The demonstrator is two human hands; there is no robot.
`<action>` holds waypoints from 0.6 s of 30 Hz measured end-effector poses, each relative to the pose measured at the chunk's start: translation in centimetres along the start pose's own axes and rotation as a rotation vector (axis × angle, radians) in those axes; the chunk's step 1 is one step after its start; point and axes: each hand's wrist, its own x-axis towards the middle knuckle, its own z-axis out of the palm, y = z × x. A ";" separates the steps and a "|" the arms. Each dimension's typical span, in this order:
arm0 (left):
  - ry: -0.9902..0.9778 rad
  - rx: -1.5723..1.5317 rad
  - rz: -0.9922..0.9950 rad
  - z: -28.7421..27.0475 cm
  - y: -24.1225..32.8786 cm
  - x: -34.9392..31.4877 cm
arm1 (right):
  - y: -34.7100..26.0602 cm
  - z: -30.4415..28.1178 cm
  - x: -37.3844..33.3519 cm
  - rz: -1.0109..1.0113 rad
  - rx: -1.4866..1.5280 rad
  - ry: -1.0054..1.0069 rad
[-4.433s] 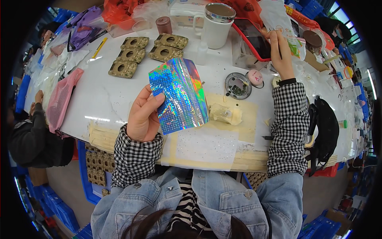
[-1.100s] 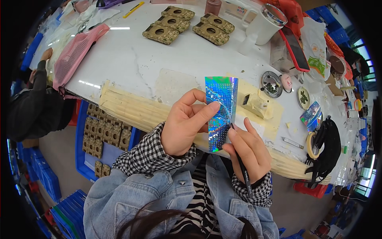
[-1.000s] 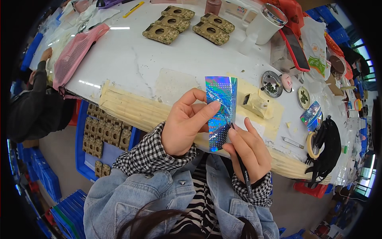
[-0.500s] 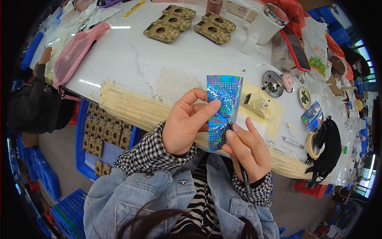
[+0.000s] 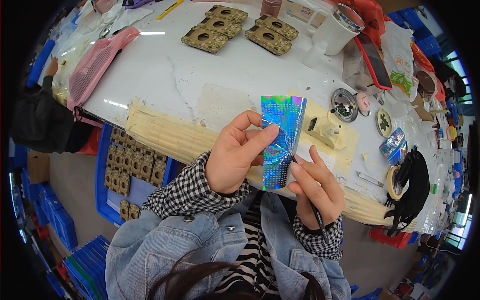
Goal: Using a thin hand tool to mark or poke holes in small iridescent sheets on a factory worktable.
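Observation:
A shiny holographic sticker sheet (image 5: 283, 112), dotted with rows of tiny shapes, is held upright and slightly bent above the table's near edge. My left hand (image 5: 234, 152) pinches its left side between thumb and fingers. In my right hand (image 5: 320, 192) are slim black tweezers (image 5: 318, 220), their tip at the sheet's right edge and their tail pointing down toward my cuff. Just beyond my right hand, a small block wrapped in masking tape (image 5: 327, 131) sits on a taped patch.
Several camouflage toy tank hulls (image 5: 204, 39) stand at the back; more fill a blue tray (image 5: 102, 200) below left. To the right are a round clear dish (image 5: 344, 104), a roll of tape (image 5: 394, 182), a utility knife (image 5: 370, 179) and a white mug (image 5: 336, 32). Someone works at far left.
My right hand has shifted slightly right, and the tweezers have turned so their tail swings outward. The sheet has tilted a little, changing its reflections. My left hand keeps its pinch.

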 end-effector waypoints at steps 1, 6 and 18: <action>-0.001 -0.004 0.001 0.0 0.0 -0.1 | 0.1 0.0 -0.1 0.022 0.056 0.019; -0.010 0.002 0.005 0.1 -0.2 -0.1 | 1.0 0.5 -0.4 0.086 0.283 0.118; 0.024 -0.001 0.140 -1.4 1.1 0.0 | 2.4 -1.7 -2.9 0.215 0.174 0.179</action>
